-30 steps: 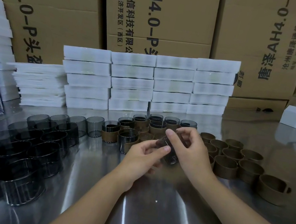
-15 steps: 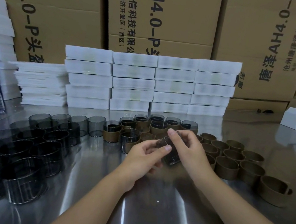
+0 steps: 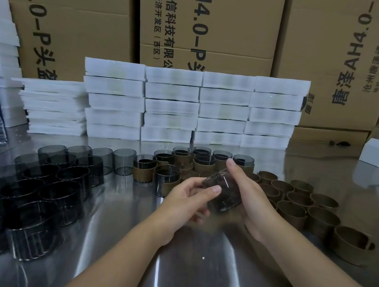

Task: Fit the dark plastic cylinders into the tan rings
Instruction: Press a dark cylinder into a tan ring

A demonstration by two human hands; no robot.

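From here I see the left hand (image 3: 186,201) curled round the near side of one cylinder (image 3: 223,196), thumb pressed on its wall. The right hand (image 3: 252,203) cups the far side, forefinger laid over the top. It is held just above the table (image 3: 186,279), ahead of the rings (image 3: 297,210), tilted, its axis leaning up and leftward, lower rim toward me.

1. Packing workshop: printed cardboard cartons (image 3: 79,14) are standing stacked behind.
2. White boxes (image 3: 223,111) are sitting piled on the steel desk (image 3: 199,281).
3. Dark plastic cylinders (image 3: 56,191) and tan rings (image 3: 297,210) are lying in batches.
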